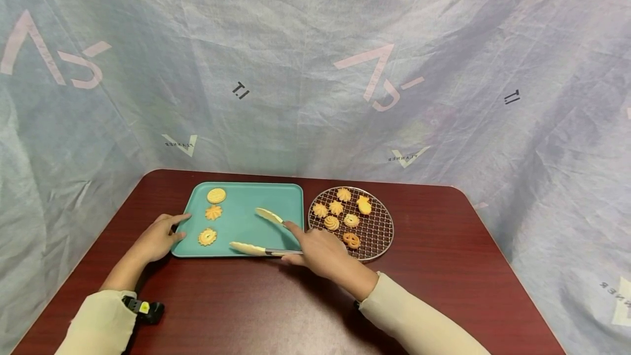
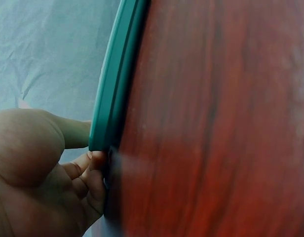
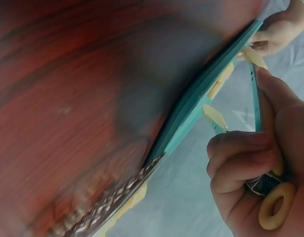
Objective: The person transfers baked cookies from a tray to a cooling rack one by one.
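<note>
My right hand [image 1: 322, 253] grips tongs [image 1: 246, 248] with cream tips and metal arms. The tongs' two arms stand spread over the right part of a teal tray [image 1: 241, 201], with nothing between the tips. In the right wrist view a yellow ring [image 3: 278, 206] shows at the tongs' handle end. At the tray's left edge my left hand [image 1: 160, 237] holds the rim, thumb and finger reaching over it. Three cookies lie in a column on the tray's left side: a round one [image 1: 216, 196], a flower-shaped one [image 1: 213, 212] and a scalloped one [image 1: 207, 236].
Right of the tray is a round wire rack [image 1: 379, 229] bearing several cookies, among them a pretzel-shaped one [image 1: 351, 240] and a swirled one [image 1: 332, 223]. Both stand on a dark red wooden table [image 1: 236, 305]. Printed grey cloth [image 1: 296, 59] hangs behind and beside it.
</note>
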The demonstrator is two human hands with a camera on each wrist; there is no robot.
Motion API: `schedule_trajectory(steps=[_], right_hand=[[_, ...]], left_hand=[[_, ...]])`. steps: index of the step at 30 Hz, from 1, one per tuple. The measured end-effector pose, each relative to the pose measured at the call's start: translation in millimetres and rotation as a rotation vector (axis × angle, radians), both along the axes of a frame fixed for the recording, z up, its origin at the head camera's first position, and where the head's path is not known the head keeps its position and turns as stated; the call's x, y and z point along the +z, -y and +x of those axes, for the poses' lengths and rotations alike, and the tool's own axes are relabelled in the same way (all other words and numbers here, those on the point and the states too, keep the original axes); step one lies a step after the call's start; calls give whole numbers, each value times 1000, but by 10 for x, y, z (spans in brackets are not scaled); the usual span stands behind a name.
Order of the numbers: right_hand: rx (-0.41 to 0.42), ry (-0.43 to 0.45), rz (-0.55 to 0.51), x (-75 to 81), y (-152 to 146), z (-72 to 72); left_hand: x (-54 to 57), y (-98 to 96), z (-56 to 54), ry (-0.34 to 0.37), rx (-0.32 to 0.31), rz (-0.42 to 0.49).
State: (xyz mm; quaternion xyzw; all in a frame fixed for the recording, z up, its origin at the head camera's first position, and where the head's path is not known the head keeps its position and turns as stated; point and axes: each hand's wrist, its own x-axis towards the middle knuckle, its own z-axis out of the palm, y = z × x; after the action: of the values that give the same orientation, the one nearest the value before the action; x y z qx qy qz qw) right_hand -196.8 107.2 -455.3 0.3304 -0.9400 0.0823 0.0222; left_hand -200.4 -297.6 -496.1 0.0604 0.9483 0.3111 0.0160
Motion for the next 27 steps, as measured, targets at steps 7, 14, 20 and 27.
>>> schedule_trajectory(steps=[7,14,20,27], right_hand=[[-18,20,28,1,135,-24],[-8,15,64,-15,249,-43],[26,-25,95,-8,355,-58],[46,-56,120,-17,495,-88]], left_hand=[[1,0,0,-1,-4,-1],[-7,6,-1,-5,-5,-4],[-28,13,-8,-15,4,-16],[-4,10,0,-14,-13,-23]])
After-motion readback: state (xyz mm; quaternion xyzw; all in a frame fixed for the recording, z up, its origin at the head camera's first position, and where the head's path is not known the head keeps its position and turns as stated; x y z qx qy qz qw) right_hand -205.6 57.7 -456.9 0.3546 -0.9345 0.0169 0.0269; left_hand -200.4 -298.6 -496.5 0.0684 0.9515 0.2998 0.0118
